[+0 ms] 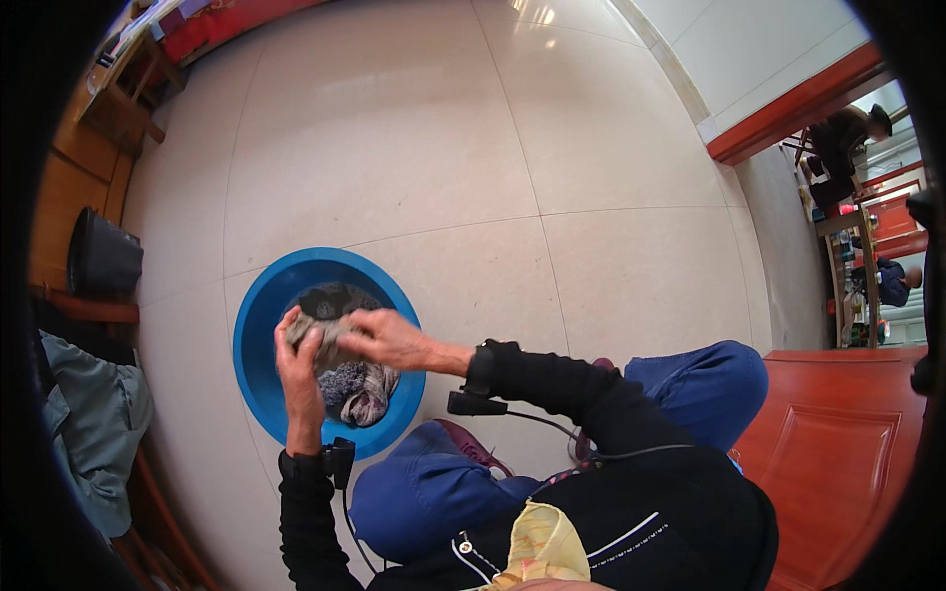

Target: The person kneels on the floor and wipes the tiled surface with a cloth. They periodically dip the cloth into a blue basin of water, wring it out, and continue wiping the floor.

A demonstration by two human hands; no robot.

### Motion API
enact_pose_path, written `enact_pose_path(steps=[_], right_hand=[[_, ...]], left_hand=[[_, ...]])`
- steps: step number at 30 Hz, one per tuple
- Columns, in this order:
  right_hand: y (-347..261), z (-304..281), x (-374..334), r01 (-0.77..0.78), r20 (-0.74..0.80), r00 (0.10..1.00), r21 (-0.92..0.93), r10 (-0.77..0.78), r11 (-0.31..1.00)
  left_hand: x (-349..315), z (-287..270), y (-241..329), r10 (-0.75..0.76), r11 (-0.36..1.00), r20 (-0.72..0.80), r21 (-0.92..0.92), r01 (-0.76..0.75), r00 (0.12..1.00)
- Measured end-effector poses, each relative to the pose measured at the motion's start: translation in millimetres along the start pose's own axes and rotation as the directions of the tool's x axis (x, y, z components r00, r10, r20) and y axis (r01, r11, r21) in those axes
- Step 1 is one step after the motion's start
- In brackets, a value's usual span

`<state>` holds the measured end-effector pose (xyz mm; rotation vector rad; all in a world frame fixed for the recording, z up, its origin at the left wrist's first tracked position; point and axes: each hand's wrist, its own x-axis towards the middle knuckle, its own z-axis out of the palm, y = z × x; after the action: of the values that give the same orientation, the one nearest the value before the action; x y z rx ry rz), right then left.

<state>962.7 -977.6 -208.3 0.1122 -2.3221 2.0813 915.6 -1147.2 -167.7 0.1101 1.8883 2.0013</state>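
Note:
A round blue basin (258,379) stands on the floor in front of my knees. Over it, both hands grip a bunched greyish-beige cloth (320,340). My left hand (299,369) has its fingers wrapped round the cloth's left end. From the right, my right hand (389,340) closes on the other end, slightly smeared by motion. Below the hands, a patterned grey and whitish cloth (371,396) lies wet-looking in the basin. Dark water or dark fabric (330,298) shows at the basin's far side; I cannot tell which.
Pale floor tiles (394,148) surround the basin. At left stand a black bin (103,254), a wooden stool (128,89) and a draped grey-green garment (99,424). A red door (838,443) is at right; through the doorway two people (838,143) are visible. Cables run from both my wrists.

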Motion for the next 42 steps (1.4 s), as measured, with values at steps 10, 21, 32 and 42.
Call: enact_pose_path(steps=[10, 21, 32, 42], right_hand=[[-47, -120, 13, 0.003, -0.211, 0.974, -0.364, -0.086, 0.932], [-145, -249, 8, -0.227, -0.421, 0.829, 0.35, 0.369, 0.909], [-121, -286, 8, -0.171, -0.242, 0.909, 0.525, 0.339, 0.834], [-76, -280, 26, -0.172, 0.04, 0.972, 0.793, 0.231, 0.585]], left_hand=[[49, 58, 10, -0.107, 0.938, 0.161, -0.311, 0.153, 0.981], [94, 99, 19, -0.014, 0.8, 0.422, -0.539, 0.263, 0.907], [61, 98, 59, 0.014, 1.0, 0.685, -0.014, -0.006, 0.728], [70, 168, 77, 0.194, 0.832, 0.438, 0.4, -0.384, 0.878]])
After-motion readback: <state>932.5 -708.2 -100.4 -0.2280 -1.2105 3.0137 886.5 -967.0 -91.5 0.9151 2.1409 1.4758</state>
